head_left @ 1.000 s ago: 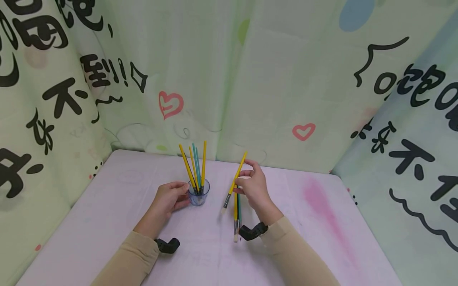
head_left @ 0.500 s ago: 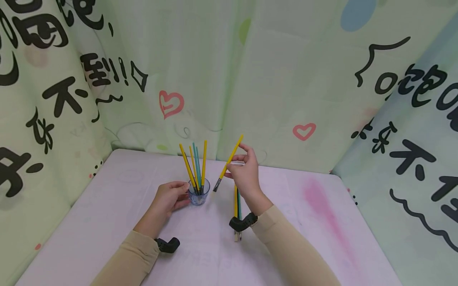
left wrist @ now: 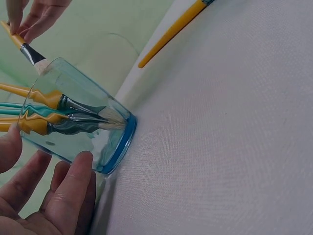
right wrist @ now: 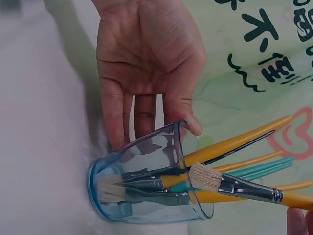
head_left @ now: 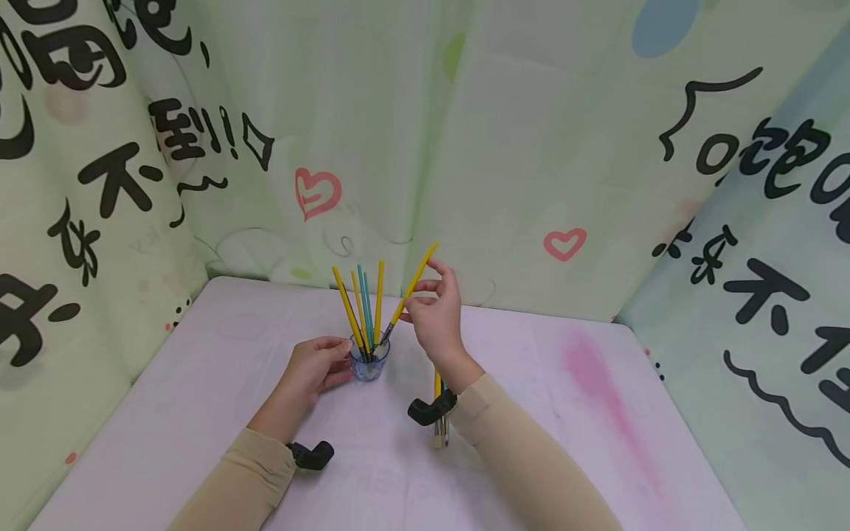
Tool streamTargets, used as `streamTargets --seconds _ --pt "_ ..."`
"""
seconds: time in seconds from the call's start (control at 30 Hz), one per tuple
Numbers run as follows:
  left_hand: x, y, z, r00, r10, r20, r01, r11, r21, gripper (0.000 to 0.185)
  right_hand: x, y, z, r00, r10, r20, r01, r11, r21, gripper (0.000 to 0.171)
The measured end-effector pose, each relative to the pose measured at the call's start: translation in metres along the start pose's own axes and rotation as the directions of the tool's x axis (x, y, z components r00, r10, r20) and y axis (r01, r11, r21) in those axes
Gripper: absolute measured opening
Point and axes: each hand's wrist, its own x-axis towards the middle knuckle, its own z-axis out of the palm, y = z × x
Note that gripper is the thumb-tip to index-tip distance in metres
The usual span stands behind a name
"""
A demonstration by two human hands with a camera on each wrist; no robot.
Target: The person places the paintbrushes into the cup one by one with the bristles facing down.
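Observation:
A clear bluish glass cup [head_left: 368, 371] stands upright on the table, holding several yellow and teal paintbrushes [head_left: 345, 302], bristles down. My left hand [head_left: 319, 366] holds the cup from its left side, thumb at the rim and fingers along the wall. Above the cup's right side, my right hand [head_left: 436, 313] pinches a yellow paintbrush [head_left: 418, 276] by its handle, tilted with bristles down. In the right wrist view its pale bristles [right wrist: 204, 177] are at the cup's mouth; whether they touch the rim, I cannot tell.
More paintbrushes [head_left: 437, 429] lie together on the pale pink tablecloth [head_left: 531, 442], partly hidden under my right wrist. One yellow handle [left wrist: 171, 35] shows in the left wrist view. A printed green curtain [head_left: 505, 162] hangs behind the table and at both sides.
My right hand has carried the yellow paintbrush up and left, from above the lying brushes to the cup's mouth. The left hand and the cup have stayed in place.

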Motion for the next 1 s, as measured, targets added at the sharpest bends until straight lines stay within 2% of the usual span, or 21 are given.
streamTargets --seconds 0.4,0.63,1.0 --pt "0.002 -0.001 0.001 1.000 0.006 0.004 -0.006 1.000 -0.012 0.035 0.001 0.016 0.011 0.999 0.005 0.043 -0.001 0.994 -0.112 0.073" --pt "0.004 -0.002 0.000 1.000 0.015 0.009 -0.014 1.000 -0.018 0.034 0.001 0.025 0.016 0.997 0.009 0.083 0.002 0.990 -0.141 0.075" --pt "0.003 -0.001 -0.001 1.000 0.010 0.017 -0.009 0.999 -0.035 0.036 -0.001 0.034 0.019 0.996 0.016 0.089 0.007 0.966 -0.257 0.071"
